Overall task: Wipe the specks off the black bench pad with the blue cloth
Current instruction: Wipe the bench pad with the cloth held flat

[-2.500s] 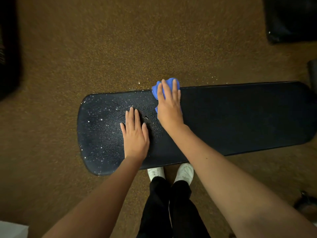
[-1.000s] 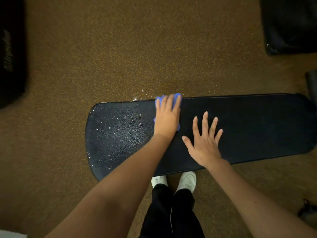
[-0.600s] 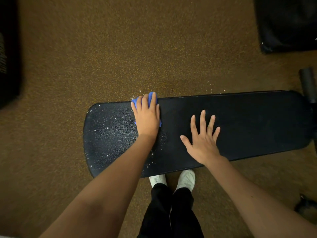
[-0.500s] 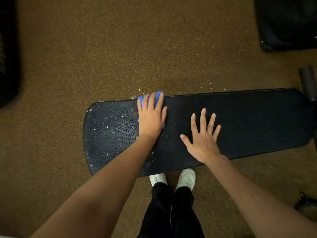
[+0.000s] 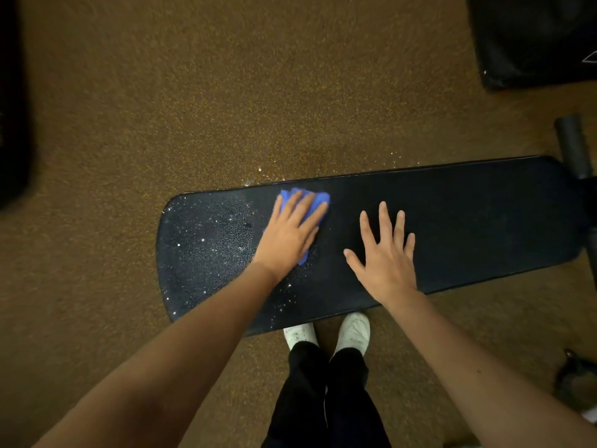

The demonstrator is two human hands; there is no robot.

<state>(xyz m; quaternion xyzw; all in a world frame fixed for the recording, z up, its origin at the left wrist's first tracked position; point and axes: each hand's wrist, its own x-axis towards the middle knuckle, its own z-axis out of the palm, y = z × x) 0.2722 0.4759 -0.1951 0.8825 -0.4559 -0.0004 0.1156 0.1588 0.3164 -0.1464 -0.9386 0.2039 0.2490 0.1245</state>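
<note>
Brown carpet underlies bench pad [image 5: 468, 221]; left hand [image 5: 287, 237] presses blue cloth [image 5: 318, 198].

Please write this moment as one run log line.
left hand: presses blue cloth | right hand: flat on bench pad | specks: remain left end

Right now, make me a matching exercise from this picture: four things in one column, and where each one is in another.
1. blue cloth
2. right hand
3. specks
4. white shoes

A. flat on the clean stretch of pad
B. under the left hand
C. on the floor below the black bench pad
D. scattered over the pad's left end

Pairs: 1-B, 2-A, 3-D, 4-C
</note>
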